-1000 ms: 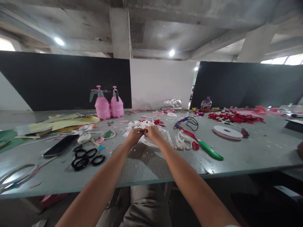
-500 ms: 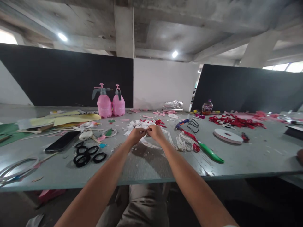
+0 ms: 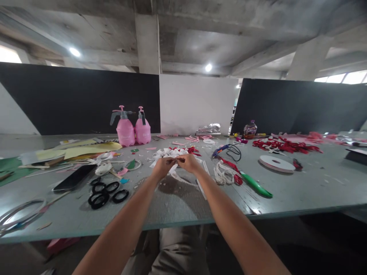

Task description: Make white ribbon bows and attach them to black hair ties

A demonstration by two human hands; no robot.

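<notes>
My left hand [image 3: 164, 167] and my right hand [image 3: 187, 162] meet over the middle of the table, fingertips pinched close together. A printed white ribbon [image 3: 183, 180] runs down from between them and loops on the tabletop toward my right forearm. The bit right at the fingertips is small and partly hidden by the fingers. Just behind the hands lies a heap of white ribbon pieces [image 3: 164, 152], with red ribbon pieces [image 3: 193, 150] beside it.
Right of my hands are a blue glue gun [image 3: 220, 151], tangled white cord [image 3: 225, 172], green-handled scissors [image 3: 255, 185] and a ribbon spool [image 3: 276, 163]. To the left lie black rings [image 3: 99, 199], a phone [image 3: 75, 177] and yellow sheets [image 3: 91, 149]. Pink spray bottles [image 3: 126, 131] stand behind.
The hands stay together and have turned slightly at the fingertips. The ribbon's loop below them has shifted and now hangs closer to the right forearm. The camera view has tilted a little.
</notes>
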